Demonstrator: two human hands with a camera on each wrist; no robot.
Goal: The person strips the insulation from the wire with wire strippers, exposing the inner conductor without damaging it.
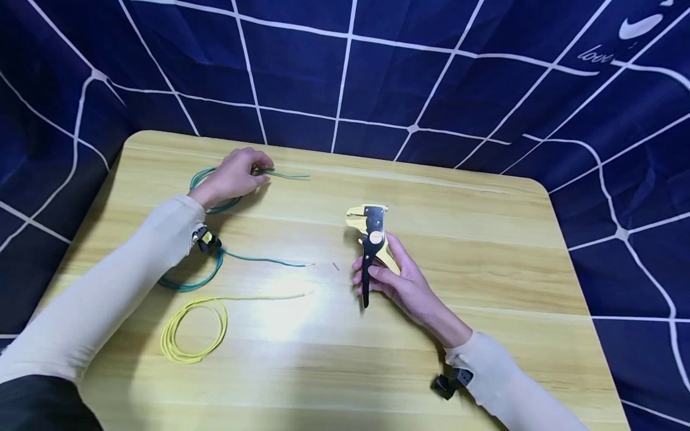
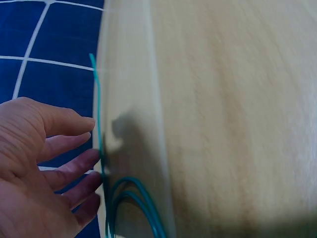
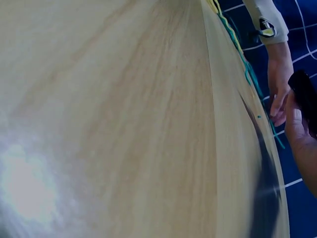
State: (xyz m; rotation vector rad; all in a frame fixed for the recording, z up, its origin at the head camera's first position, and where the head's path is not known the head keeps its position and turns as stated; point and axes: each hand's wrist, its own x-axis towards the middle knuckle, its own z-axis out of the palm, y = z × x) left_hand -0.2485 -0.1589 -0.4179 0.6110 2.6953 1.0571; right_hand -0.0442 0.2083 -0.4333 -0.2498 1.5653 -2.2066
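Wire stripper in right hand, head pointing away, handles toward wrist

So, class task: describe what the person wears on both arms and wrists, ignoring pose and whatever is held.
Both arms wear long, close-fitting cream sleeves down to the wrist; the left hand and right hand are bare, with no gloves. A small black device with a yellow mark sits at the left cuff, and a small black device sits at the right cuff. No rings or watch show.

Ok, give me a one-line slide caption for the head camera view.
Left hand pinches a far green wire; right hand grips yellow-and-black wire strippers on a wooden table.
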